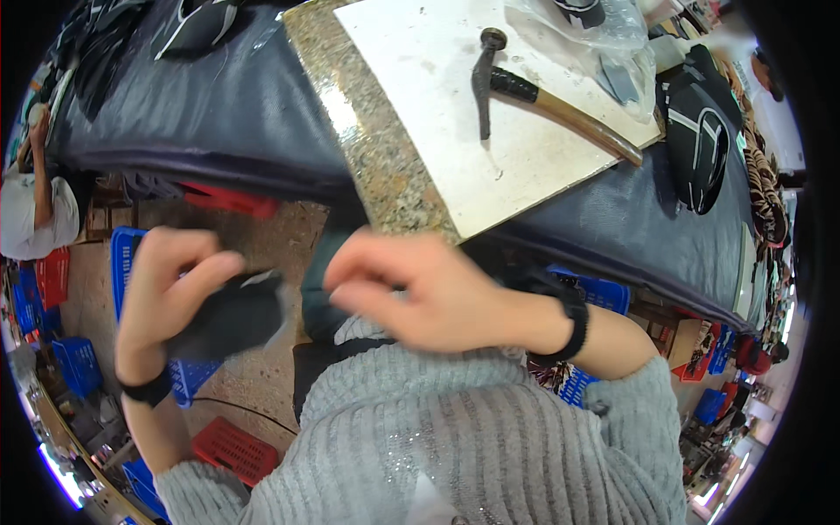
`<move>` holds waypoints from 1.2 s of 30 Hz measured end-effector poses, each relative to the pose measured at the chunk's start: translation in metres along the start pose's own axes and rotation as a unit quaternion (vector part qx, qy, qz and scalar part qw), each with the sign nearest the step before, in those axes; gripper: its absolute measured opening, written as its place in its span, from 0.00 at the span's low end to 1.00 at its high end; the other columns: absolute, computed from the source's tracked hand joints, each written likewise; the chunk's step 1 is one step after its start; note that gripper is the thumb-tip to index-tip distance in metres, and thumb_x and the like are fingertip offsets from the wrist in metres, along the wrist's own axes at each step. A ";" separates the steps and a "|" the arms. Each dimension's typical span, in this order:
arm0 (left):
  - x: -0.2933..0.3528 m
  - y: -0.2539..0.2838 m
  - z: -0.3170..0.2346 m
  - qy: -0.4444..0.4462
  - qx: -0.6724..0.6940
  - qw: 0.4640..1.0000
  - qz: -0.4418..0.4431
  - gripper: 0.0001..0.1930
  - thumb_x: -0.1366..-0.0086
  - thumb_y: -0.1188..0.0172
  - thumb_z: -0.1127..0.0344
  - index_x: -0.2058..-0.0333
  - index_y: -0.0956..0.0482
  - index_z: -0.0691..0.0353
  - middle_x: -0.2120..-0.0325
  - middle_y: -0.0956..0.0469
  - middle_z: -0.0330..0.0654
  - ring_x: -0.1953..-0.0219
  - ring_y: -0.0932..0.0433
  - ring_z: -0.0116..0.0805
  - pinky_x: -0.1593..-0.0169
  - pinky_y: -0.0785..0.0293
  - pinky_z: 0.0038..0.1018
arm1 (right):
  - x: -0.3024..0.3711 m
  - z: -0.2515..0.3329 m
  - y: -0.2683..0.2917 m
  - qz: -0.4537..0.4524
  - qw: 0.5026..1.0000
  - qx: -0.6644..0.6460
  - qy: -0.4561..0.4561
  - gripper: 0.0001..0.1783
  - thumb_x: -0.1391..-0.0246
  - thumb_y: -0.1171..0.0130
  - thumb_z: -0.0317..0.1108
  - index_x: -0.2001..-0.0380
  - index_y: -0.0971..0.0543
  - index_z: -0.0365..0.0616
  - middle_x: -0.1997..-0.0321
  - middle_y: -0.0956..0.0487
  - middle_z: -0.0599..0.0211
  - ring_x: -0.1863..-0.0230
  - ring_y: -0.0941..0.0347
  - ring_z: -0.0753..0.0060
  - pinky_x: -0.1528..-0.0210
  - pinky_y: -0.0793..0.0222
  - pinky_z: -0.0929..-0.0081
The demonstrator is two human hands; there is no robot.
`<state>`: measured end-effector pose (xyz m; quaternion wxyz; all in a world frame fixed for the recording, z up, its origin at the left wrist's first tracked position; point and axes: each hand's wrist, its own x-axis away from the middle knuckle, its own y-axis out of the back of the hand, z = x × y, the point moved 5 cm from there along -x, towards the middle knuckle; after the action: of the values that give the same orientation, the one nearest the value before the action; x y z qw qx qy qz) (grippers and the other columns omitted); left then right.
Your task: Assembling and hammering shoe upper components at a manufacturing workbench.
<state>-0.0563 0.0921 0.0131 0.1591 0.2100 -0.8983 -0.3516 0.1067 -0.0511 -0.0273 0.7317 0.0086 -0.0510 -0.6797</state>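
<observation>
My left hand (179,284) is closed on a black shoe upper (236,317), which is smeared by motion and has a pale edge at its top. It hangs over the floor, left of my lap. To its right, my right hand (420,284) is raised in front of my body with fingers curled and thumb close to the forefinger. Whatever lies between those fingertips, if anything, is too blurred to make out. Beyond the hands, a hammer (547,105) with a wooden handle lies on a white board (420,96), touched by neither hand.
The board rests on a speckled stone slab (385,166) on a dark covered table (210,114). More black shoe uppers (697,131) lie at the right; a clear plastic bag (612,44) sits at the back. Blue crates and a red crate (234,448) stand below. Another person (39,206) is far left.
</observation>
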 end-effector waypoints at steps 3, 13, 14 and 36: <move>-0.031 -0.042 -0.046 -0.113 0.129 0.985 0.033 0.15 0.41 0.38 0.67 0.83 0.29 0.66 0.90 0.37 0.41 0.86 0.40 0.25 0.81 0.43 0.26 | 0.008 0.013 0.023 -0.049 0.985 0.030 0.165 0.40 0.54 0.31 0.37 0.40 0.38 0.40 0.42 0.33 0.58 0.43 0.34 0.62 0.45 0.36 0.67; -0.065 -0.094 -0.027 -0.051 0.184 0.973 0.130 0.12 0.41 0.37 0.68 0.77 0.25 0.70 0.86 0.32 0.35 0.80 0.36 0.18 0.76 0.38 0.21 | 0.053 0.003 0.073 -0.222 0.935 0.276 -0.014 0.18 0.56 0.31 0.32 0.61 0.25 0.39 0.68 0.23 0.63 0.69 0.26 0.73 0.64 0.30 0.77; -0.066 -0.094 -0.028 -0.051 0.184 0.973 0.132 0.12 0.41 0.37 0.68 0.77 0.25 0.70 0.86 0.32 0.35 0.80 0.36 0.18 0.76 0.38 0.21 | 0.049 0.008 0.088 -0.254 0.917 0.308 0.011 0.20 0.57 0.30 0.32 0.61 0.25 0.39 0.67 0.24 0.62 0.68 0.26 0.71 0.64 0.30 0.77; -0.071 -0.098 -0.025 0.030 0.177 0.978 0.105 0.14 0.46 0.36 0.69 0.85 0.28 0.69 0.90 0.34 0.34 0.84 0.37 0.16 0.80 0.41 0.21 | 0.076 0.036 0.094 0.001 0.849 0.527 -0.038 0.12 0.52 0.37 0.36 0.66 0.25 0.42 0.74 0.24 0.61 0.77 0.26 0.54 0.76 0.32 0.69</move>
<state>0.0422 0.0475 -0.0474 0.1824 0.1494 -0.9583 -0.1616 0.2028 -0.1178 0.0211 0.6158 0.3670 -0.4287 -0.5499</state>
